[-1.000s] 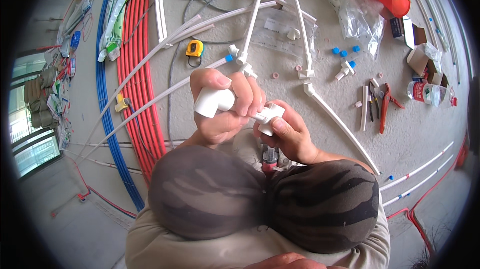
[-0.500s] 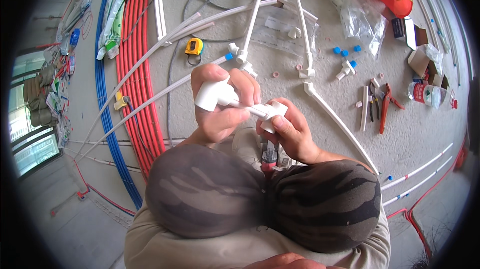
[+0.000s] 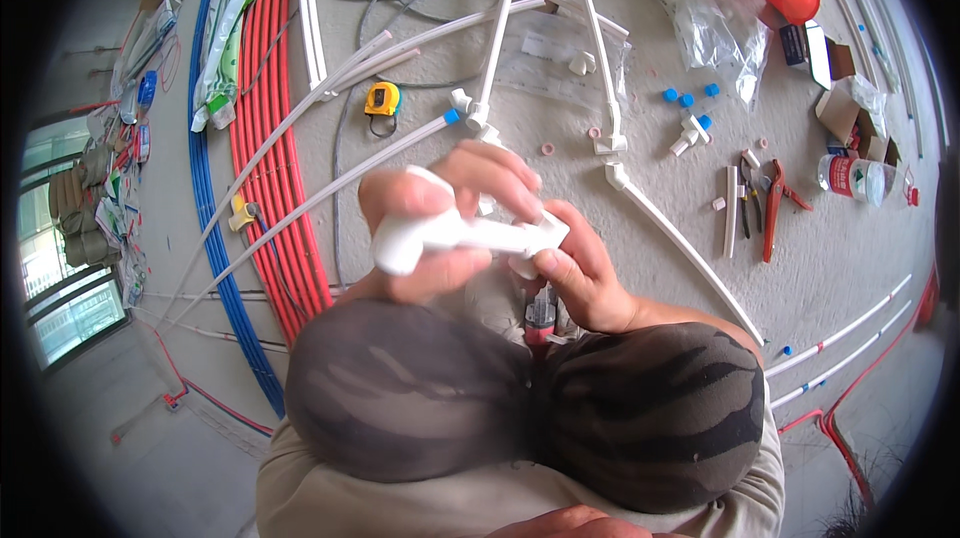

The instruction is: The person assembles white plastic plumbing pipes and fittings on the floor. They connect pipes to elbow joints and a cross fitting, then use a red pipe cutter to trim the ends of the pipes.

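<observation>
My left hand, smeared by motion, is closed around the large white end fitting of a short white plastic pipe. At the pipe's other end sits a smaller white pipe fitting, pinched between the thumb and fingers of my right hand. The joined piece lies roughly level above my knees, its left end slightly lower. Blur hides the exact shape of the large fitting. Beneath my hands, between my feet, stands a red and dark tool, partly covered.
Long white pipes with elbows cross the concrete floor. Red pipes and blue pipes run along the left. A yellow tape measure lies ahead; red-handled cutters, pliers, blue caps and a bottle lie right.
My left hand has shifted slightly left and its fingers have swung over the pipe, the large fitting's end dropping a little. My right hand keeps hold of the smaller fitting.
</observation>
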A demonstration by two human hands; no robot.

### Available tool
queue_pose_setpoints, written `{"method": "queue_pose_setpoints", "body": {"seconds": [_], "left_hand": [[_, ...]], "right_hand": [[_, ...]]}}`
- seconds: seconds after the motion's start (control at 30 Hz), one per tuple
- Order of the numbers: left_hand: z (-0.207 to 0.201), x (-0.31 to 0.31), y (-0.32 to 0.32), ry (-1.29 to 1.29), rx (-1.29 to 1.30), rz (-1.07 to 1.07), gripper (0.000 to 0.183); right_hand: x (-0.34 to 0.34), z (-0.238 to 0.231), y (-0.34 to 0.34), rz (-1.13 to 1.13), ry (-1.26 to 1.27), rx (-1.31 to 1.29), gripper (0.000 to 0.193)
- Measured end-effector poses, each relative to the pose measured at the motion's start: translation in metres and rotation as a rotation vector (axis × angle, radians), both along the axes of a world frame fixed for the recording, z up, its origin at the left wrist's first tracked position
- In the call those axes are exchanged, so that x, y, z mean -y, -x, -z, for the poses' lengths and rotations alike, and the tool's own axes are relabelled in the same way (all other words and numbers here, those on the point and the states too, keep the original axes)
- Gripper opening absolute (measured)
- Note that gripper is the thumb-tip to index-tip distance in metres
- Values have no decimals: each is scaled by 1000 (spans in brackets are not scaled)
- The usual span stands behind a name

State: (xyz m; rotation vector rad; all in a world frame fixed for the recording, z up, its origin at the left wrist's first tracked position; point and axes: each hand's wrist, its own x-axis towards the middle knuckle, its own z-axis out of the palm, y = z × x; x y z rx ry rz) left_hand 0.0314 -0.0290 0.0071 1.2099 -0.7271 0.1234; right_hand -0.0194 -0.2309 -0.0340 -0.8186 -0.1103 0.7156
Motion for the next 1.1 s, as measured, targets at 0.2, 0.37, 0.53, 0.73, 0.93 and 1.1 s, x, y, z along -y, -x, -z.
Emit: {"method": "queue_pose_setpoints", "body": {"seconds": [0.2,0.37,0.53,0.73,0.93,1.1], "left_hand": [[-20,11,4,79,39,186,45],[-26,10,-4,106,20,286,28],[3,-12,9,188,-118,54,93],[-7,-64,11,-197,-260,-33,67],[-1,-49,19,-117,-330,-29,43],[-6,-41,18,-37,-208,-12,38]], "right_hand": [[4,0,-2,-92,-107,61,53],[11,14,-4,-37,47,285,53],[14,-7,-35,272,363,905,44],[22,-13,-38,423,535,1170,52],[12,-25,-45,574,443,1418,43],[3,-36,-42,724,400,1458,35]]}}
